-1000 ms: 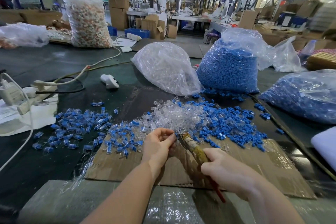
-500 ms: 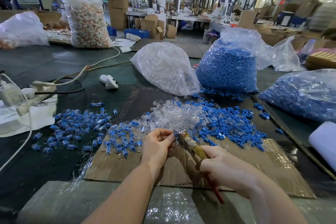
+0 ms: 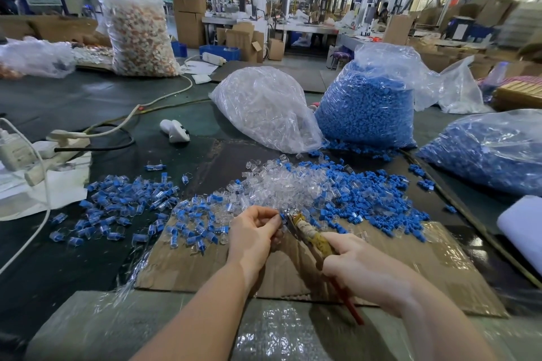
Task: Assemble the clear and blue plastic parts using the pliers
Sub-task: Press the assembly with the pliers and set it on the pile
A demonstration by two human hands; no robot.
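My left hand (image 3: 255, 233) pinches a small blue and clear plastic part (image 3: 282, 216) right at the jaws of the pliers (image 3: 308, 233). My right hand (image 3: 360, 268) grips the pliers by their tape-wrapped, red-ended handles. Behind the hands lies a heap of loose clear parts (image 3: 287, 187), with loose blue parts (image 3: 378, 199) spread to its right. A spread of joined blue-and-clear pieces (image 3: 123, 205) covers the dark mat to the left. All this lies on and around a cardboard sheet (image 3: 440, 267).
A bag of clear parts (image 3: 264, 108) and two bags of blue parts (image 3: 366, 108) (image 3: 487, 149) stand behind the heaps. A power strip with cables (image 3: 64, 141) and a white device (image 3: 174, 130) lie at left. Bubble wrap (image 3: 264, 331) covers the near edge.
Both hands stay at the same spot in front of the clear heap. The pliers' jaws and my left fingertips have drawn slightly closer around the small part.
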